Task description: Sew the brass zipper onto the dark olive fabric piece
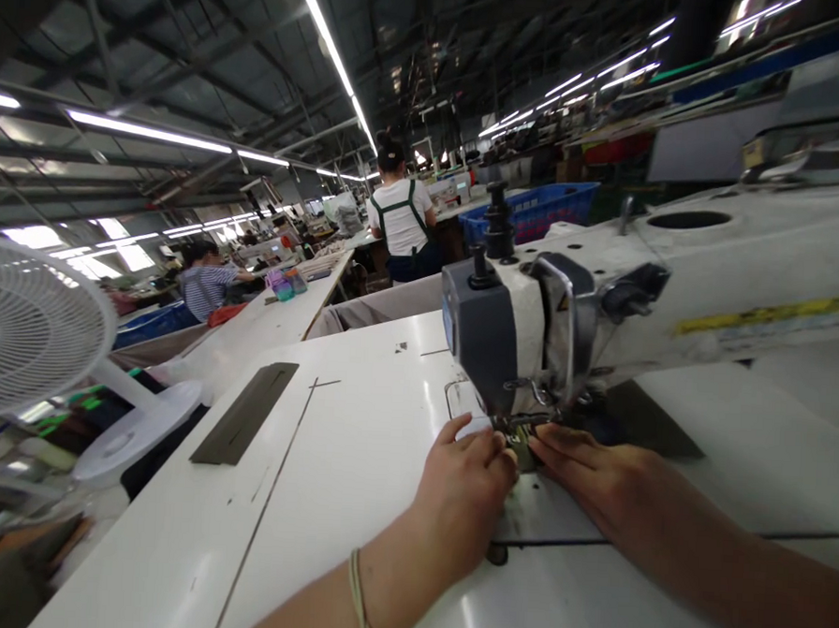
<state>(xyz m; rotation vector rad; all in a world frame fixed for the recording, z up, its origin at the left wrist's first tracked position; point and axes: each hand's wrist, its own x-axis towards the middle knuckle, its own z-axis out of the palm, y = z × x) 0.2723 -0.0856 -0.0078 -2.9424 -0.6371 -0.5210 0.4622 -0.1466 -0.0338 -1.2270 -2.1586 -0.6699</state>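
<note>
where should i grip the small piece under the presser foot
Take the small piece by its near edge, probably, coming from the near side, fingers low on the white table. The presser foot sits on its far end, and the left hand and right hand close in on either side, so only that edge stays free.

White worktop, thin seam line running across it toward the near edge. Industrial sewing machine stands on it at right. Flat dark grey strip lies on the top at left, well apart from the machine. Black cord runs across the top near the front. Dark flat pad sits under the machine arm. Second white worktop beyond, small coloured items on it.
</note>
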